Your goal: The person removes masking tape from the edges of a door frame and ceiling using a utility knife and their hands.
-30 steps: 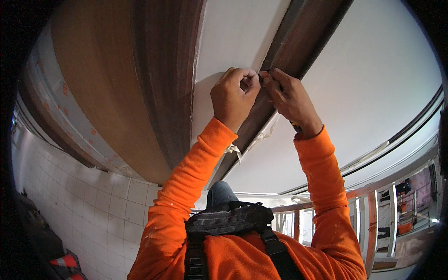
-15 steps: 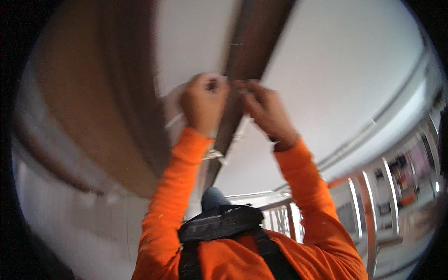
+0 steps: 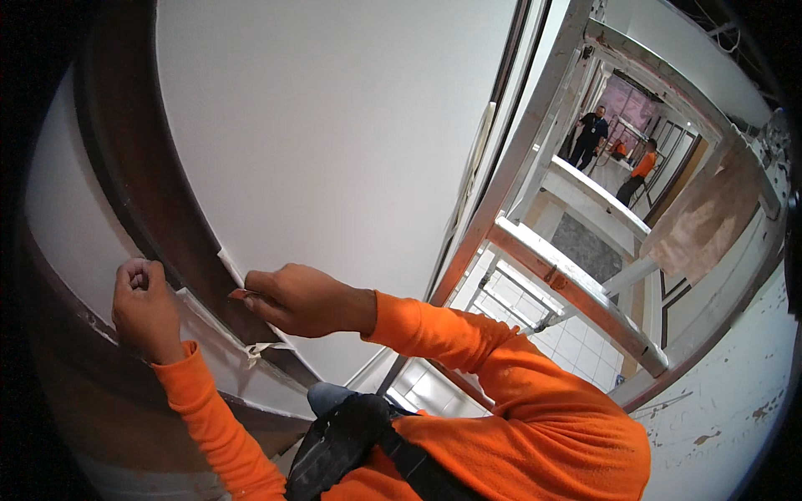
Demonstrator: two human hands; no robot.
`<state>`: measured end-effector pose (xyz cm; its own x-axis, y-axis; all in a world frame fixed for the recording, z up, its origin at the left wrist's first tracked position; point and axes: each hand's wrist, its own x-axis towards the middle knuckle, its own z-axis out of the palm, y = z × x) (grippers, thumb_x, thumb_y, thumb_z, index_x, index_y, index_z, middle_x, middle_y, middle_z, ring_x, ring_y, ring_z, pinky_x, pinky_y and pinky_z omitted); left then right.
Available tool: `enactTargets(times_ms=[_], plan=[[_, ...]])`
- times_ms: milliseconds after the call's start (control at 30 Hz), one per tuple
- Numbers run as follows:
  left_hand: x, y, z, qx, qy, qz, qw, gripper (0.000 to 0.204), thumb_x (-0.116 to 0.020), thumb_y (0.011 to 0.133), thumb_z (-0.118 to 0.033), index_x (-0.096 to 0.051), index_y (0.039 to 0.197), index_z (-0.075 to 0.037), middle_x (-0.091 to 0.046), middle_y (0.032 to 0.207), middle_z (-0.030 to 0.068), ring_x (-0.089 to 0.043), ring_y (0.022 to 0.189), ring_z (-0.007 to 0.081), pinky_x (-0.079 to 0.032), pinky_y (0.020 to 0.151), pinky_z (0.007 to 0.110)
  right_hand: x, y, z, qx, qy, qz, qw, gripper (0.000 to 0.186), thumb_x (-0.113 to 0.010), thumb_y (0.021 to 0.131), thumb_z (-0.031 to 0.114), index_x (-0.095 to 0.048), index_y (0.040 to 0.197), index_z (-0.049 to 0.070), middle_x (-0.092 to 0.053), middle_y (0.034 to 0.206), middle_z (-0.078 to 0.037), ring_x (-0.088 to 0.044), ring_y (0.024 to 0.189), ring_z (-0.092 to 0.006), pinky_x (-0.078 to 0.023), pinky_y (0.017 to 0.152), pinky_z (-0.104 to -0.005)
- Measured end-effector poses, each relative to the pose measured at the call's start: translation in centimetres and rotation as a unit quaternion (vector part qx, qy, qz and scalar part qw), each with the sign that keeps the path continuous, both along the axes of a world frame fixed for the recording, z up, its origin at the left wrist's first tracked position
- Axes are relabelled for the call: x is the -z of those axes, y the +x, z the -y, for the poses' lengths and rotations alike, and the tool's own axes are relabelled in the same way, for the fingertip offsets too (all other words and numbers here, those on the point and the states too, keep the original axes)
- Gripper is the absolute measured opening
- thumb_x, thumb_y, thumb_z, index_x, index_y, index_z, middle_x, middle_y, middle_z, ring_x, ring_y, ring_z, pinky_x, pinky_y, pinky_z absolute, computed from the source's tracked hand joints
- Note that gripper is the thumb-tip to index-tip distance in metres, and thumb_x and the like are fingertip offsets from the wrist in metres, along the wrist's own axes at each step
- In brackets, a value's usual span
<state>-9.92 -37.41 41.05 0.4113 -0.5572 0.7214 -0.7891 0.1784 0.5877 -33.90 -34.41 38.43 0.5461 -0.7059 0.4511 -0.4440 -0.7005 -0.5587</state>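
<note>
My left hand (image 3: 146, 307) is closed, its fingertips curled together beside a dark brown wooden trim strip (image 3: 159, 175). Whatever it may pinch is hidden. My right hand (image 3: 311, 299) is closed on a small flat reddish piece (image 3: 241, 294), whose end sticks out toward the trim; its exact kind is too small to tell. Pale tape (image 3: 215, 321) runs along the trim's edge between and below my hands. A loose, crumpled bit of tape (image 3: 257, 352) hangs from it. The large white panel (image 3: 334, 142) lies beyond my right hand.
On the right stands metal scaffolding (image 3: 568, 292) with a paint-marked crossbar. Brown sheeting (image 3: 710, 217) hangs by it. Through the frame, a person in dark clothes (image 3: 591, 138) and one in orange (image 3: 643, 163) stand farther off. White floor tiles (image 3: 576, 346) show below.
My view has swung toward the right, bringing scaffolding and distant people into sight. My hands, formerly close together, are now farther apart, both lower and to the left in view.
</note>
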Motion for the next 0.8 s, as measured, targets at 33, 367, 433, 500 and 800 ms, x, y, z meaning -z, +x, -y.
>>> enactTargets(times_ms=[33,367,433,500,800], plan=[[-0.5,0.3,-0.6,-0.022,0.015,-0.005,1.000,0.016,-0.069,0.086,-0.025,-0.070,0.090,-0.010,-0.071,0.080,0.0041,-0.068,0.073,0.0227,-0.050,0.066,0.037,0.1,0.1,0.1,-0.013,0.014,0.008,1.000,0.024,-0.053,0.104,0.026,-0.056,0.101,0.002,-0.059,0.066,-0.020,-0.061,0.065,-0.0424,-0.045,0.062,-0.0517],[1.8,-0.2,1.8,-0.017,-0.147,0.033,0.988,0.012,-0.078,0.073,-0.010,-0.066,0.076,-0.009,-0.068,0.074,0.0046,-0.067,0.066,0.0202,-0.051,0.062,0.034,2.4,-1.3,-0.5,0.003,0.170,0.074,0.983,0.023,-0.053,0.106,0.022,-0.060,0.098,0.002,-0.059,0.067,-0.006,-0.057,0.057,-0.0129,-0.048,0.054,-0.0308],[1.7,-0.4,1.8,-0.026,-0.181,0.020,0.983,0.013,-0.078,0.072,-0.012,-0.065,0.075,-0.011,-0.066,0.072,0.0033,-0.065,0.063,0.0235,-0.049,0.059,0.036,2.3,-0.6,-0.7,0.001,0.171,0.065,0.983,0.023,-0.054,0.105,0.022,-0.058,0.097,0.001,-0.060,0.067,-0.010,-0.058,0.057,-0.0172,-0.048,0.056,-0.0346],[2.2,0.1,1.4,-0.039,-0.206,0.007,0.978,0.012,-0.076,0.072,-0.010,-0.065,0.076,-0.010,-0.064,0.071,0.0035,-0.063,0.062,0.0240,-0.048,0.059,0.037,2.6,0.4,-1.0,0.004,0.184,0.067,0.981,0.024,-0.050,0.107,0.022,-0.059,0.097,0.003,-0.061,0.068,-0.007,-0.057,0.056,-0.0143,-0.047,0.053,-0.0315],[3.1,0.5,2.7,-0.042,-0.236,0.025,0.970,0.019,-0.077,0.074,-0.008,-0.060,0.080,-0.012,-0.064,0.075,0.0020,-0.066,0.062,0.0237,-0.051,0.054,0.036,2.5,0.8,-0.9,-0.012,0.217,0.075,0.973,0.027,-0.046,0.109,0.026,-0.060,0.102,0.003,-0.060,0.070,-0.003,-0.055,0.056,-0.0080,-0.046,0.050,-0.0256]])
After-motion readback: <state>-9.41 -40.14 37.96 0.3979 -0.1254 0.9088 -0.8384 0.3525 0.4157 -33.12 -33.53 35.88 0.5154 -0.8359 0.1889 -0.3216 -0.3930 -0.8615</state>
